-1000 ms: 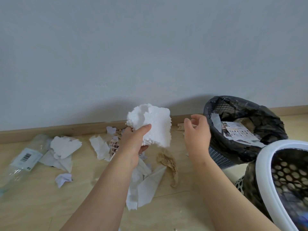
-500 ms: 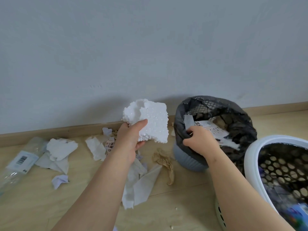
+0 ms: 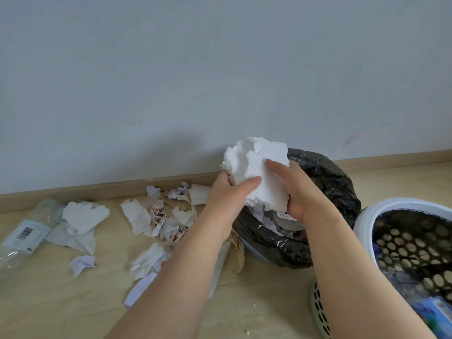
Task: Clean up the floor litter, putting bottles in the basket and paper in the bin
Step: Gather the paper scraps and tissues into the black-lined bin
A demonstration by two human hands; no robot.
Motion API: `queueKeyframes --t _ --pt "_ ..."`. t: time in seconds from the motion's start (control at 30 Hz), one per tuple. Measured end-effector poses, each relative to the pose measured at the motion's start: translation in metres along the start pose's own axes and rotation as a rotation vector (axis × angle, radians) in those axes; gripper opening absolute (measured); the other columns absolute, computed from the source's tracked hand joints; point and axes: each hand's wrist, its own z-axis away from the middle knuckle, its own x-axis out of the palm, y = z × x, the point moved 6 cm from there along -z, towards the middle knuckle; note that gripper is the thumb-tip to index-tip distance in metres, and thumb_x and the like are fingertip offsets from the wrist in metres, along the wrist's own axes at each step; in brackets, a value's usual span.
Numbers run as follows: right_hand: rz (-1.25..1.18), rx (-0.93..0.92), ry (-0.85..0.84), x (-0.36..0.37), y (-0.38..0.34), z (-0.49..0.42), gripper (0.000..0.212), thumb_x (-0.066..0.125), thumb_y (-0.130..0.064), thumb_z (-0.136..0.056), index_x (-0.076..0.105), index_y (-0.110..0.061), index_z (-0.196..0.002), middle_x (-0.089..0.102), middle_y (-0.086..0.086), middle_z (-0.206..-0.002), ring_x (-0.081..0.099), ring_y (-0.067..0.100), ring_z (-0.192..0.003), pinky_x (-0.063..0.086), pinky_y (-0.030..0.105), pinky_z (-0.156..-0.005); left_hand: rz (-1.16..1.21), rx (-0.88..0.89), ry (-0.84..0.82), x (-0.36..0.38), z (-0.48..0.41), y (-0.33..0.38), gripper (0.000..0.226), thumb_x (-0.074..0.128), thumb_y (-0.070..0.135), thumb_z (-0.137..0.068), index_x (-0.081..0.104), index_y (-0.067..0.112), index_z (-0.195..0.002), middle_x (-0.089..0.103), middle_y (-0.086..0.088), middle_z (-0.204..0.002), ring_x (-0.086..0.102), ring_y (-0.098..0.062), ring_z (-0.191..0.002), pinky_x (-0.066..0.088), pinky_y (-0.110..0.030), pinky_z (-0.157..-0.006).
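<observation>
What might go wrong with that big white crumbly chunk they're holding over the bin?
The left hand and right hand grip the foam chunk above the bin. Squeezing it may shed bits like the crumbs on the floor. The bin looks fairly full of paper, so the chunk might not fit and could tumble out.

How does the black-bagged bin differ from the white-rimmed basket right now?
The round bin lined with black plastic holds paper scraps; the white-rimmed perforated basket holds blurred blue items. A white foam chunk is held over the bin, nothing over the basket. Both stand open-topped on the floor.
</observation>
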Motion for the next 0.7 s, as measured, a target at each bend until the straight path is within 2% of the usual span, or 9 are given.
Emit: queueKeyframes --t 0.03,0.1,0.2,0.3,0.4,0.47,0.57,0.63,0.7 --pt "-0.007 -0.015 0.040 -0.006 0.001 -0.002 0.063 0.065 -0.044 -0.083 0.041 -0.021 -0.137 0.054 0.001 -0.131 0.055 0.022 -0.115 0.049 0.043 -0.093 -0.041 0.004 -0.016 0.002 0.001 -0.001 0.045 0.069 0.033 -0.083 0.048 0.024 -0.122 0.056 0.013 -0.110 0.052 -0.002 -0.089 0.043 -0.022 -0.070" --pt "-0.027 -0.010 0.135 -0.020 0.000 -0.002 0.057 0.063 -0.035 -0.086 0.042 -0.018 -0.136 0.056 0.005 -0.126 0.059 0.023 -0.103 0.052 0.038 -0.073 -0.087 0.004 -0.005 -0.003 0.000 -0.003 0.059 0.069 0.036 -0.082 0.041 0.025 -0.133 0.048 0.005 -0.127 0.052 -0.012 -0.104 0.043 -0.029 -0.085" --pt "0.053 0.070 0.275 -0.049 0.009 -0.004 0.065 0.061 -0.031 -0.085 0.034 -0.013 -0.141 0.051 0.010 -0.124 0.054 0.024 -0.089 0.042 0.032 -0.059 -0.089 -0.025 0.090 -0.019 -0.004 -0.006 0.061 0.063 0.039 -0.086 0.036 0.025 -0.139 0.043 -0.001 -0.137 0.048 -0.021 -0.119 0.041 -0.036 -0.094" --pt "0.095 0.112 0.323 -0.059 0.018 -0.002 0.068 0.060 -0.019 -0.086 0.025 -0.008 -0.144 0.046 0.011 -0.117 0.049 0.020 -0.082 0.042 0.033 -0.065 -0.023 -0.058 0.171 -0.029 -0.006 -0.012 0.045 0.060 0.035 -0.088 0.047 0.020 -0.129 0.052 -0.001 -0.123 0.054 -0.020 -0.109 0.044 -0.031 -0.080" --pt "0.276 0.111 0.380 -0.058 0.028 -0.001 0.076 0.061 -0.015 -0.086 0.016 -0.011 -0.147 0.039 0.017 -0.136 0.047 0.032 -0.109 0.042 0.038 -0.083 -0.016 -0.088 0.170 -0.028 -0.008 -0.018 0.036 0.058 0.032 -0.090 0.050 0.018 -0.122 0.054 0.004 -0.097 0.055 -0.015 -0.089 0.041 -0.024 -0.062" --pt "0.537 0.061 0.412 -0.053 0.029 0.001 0.080 0.060 -0.017 -0.085 0.011 -0.019 -0.149 0.027 0.017 -0.146 0.039 0.037 -0.123 0.039 0.040 -0.090 -0.010 -0.108 0.162 -0.028 -0.008 -0.023 0.033 0.057 0.031 -0.091 0.051 0.018 -0.120 0.052 0.006 -0.094 0.055 -0.014 -0.087 0.040 -0.023 -0.058" --pt "0.909 -0.118 0.464 -0.043 0.020 0.002 0.065 0.056 -0.013 -0.083 0.031 -0.028 -0.141 0.026 0.011 -0.146 0.032 0.035 -0.125 0.035 0.043 -0.100 -0.022 -0.127 0.165 -0.029 -0.010 -0.028 0.031 0.057 0.029 -0.091 0.052 0.018 -0.120 0.052 0.006 -0.094 0.055 -0.013 -0.088 0.041 -0.023 -0.058" --pt "0.988 -0.199 0.423 -0.033 0.017 -0.002 0.049 0.051 -0.004 -0.085 0.048 -0.024 -0.130 0.038 0.011 -0.138 0.039 0.031 -0.117 0.037 0.038 -0.094 -0.035 -0.128 0.169 -0.031 -0.011 -0.029 0.031 0.058 0.026 -0.091 0.052 0.017 -0.120 0.053 0.005 -0.091 0.055 -0.013 -0.085 0.043 -0.023 -0.061" --pt "0.940 -0.182 0.335 -0.025 0.022 -0.007 0.046 0.043 0.006 -0.085 0.057 -0.018 -0.121 0.047 0.012 -0.131 0.048 0.022 -0.096 0.042 0.032 -0.079 -0.050 -0.126 0.168 -0.032 -0.011 -0.030 0.030 0.060 0.023 -0.090 0.052 0.018 -0.119 0.053 0.004 -0.088 0.055 -0.012 -0.082 0.045 -0.024 -0.064"
